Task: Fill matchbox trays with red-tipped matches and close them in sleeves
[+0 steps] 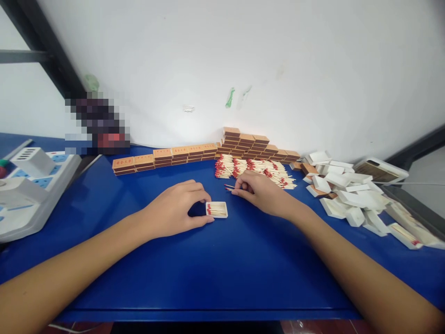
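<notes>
My left hand (182,206) grips the left end of a small white matchbox tray (226,211) between thumb and fingers. Several red-tipped matches (217,209) lie inside it, heads to the left. To the right of the tray, my right hand (259,190) pinches a couple of loose matches (228,187), their red heads pointing left. Just behind that hand a wide heap of red-headed matches (224,166) is spread on the blue table (208,273). Part of the heap is hidden by the hand.
Stacked closed matchboxes (179,152) line the wall. Empty white trays (354,199) and a few brown sleeves are piled at right, near a phone-like object (380,170) and a tray with matches (405,235). A white power strip (59,195) with plugs stands at left.
</notes>
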{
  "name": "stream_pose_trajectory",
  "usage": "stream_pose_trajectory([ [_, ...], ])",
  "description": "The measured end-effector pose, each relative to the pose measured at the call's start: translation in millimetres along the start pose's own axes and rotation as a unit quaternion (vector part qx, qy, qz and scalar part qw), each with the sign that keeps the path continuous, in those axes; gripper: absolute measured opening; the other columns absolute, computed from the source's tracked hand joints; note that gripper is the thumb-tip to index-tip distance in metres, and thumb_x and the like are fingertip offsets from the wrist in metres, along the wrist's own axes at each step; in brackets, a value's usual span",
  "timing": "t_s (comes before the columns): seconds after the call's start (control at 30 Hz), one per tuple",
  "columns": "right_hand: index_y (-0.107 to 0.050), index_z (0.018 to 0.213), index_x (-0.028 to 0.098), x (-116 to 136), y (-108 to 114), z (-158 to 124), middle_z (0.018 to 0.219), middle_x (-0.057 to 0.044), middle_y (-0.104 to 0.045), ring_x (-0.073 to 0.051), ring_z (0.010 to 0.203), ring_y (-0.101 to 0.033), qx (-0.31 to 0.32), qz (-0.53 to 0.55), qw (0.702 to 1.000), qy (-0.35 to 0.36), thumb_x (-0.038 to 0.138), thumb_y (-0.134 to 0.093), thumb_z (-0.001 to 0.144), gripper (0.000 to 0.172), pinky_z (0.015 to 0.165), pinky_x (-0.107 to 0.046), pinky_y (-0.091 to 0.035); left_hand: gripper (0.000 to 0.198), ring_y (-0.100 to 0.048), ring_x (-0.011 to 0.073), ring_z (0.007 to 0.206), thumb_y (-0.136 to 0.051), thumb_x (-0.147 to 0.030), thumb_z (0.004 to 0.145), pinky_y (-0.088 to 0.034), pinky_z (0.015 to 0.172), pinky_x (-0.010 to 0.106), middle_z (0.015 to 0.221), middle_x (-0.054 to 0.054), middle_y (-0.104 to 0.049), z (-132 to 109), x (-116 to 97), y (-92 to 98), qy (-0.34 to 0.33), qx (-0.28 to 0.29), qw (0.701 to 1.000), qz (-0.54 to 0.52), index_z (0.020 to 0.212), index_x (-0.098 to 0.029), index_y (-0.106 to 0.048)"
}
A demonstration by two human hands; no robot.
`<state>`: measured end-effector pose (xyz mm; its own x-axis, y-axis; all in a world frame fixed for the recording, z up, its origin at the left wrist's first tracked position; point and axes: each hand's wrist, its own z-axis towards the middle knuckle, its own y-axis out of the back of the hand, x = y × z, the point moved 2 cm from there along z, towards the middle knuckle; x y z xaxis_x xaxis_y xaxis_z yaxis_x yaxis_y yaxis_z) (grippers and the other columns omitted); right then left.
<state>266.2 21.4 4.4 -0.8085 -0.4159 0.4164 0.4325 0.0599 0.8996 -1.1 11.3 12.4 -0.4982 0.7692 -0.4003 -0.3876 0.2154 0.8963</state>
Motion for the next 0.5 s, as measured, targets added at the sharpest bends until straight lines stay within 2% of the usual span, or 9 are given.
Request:
stream_pose_trajectory([
  [0.23, -0.065, 0.094, 0.022, 0.1, -2.5, -0.6, 0.090, -0.003, -0.064, -0.019, 0.077, -0.055, -0.015, 0.005, 1.000, 0.004, 0.034, -0.067, 0.102, 0.015, 0.069, -0.031, -0.040, 0.023, -0.062, 0.0230, 0.099, -0.075, -0.039, 0.098, -0.049, 0.085, 0.037, 0.102, 0.004, -0.070, -0.7, -0.7, 1.4, -0.005, -0.004, 1.000, 0.000, 0.112, -0.020, -0.074],
  [0.5, -0.065, 0.089, 0.021, 2.9, -2.0, 0.6, 0.091, -0.005, -0.065, -0.020, 0.080, -0.058, 0.008, 0.007, 1.000, -0.015, 0.026, -0.065, 0.103, 0.015, 0.070, -0.032, -0.042, 0.025, -0.063, 0.0235, 0.099, -0.075, -0.040, 0.097, -0.049, 0.086, 0.037, 0.103, 0.005, -0.071, 0.2, 0.8, -0.2, -0.003, -0.011, 1.000, -0.002, 0.112, -0.021, -0.074],
])
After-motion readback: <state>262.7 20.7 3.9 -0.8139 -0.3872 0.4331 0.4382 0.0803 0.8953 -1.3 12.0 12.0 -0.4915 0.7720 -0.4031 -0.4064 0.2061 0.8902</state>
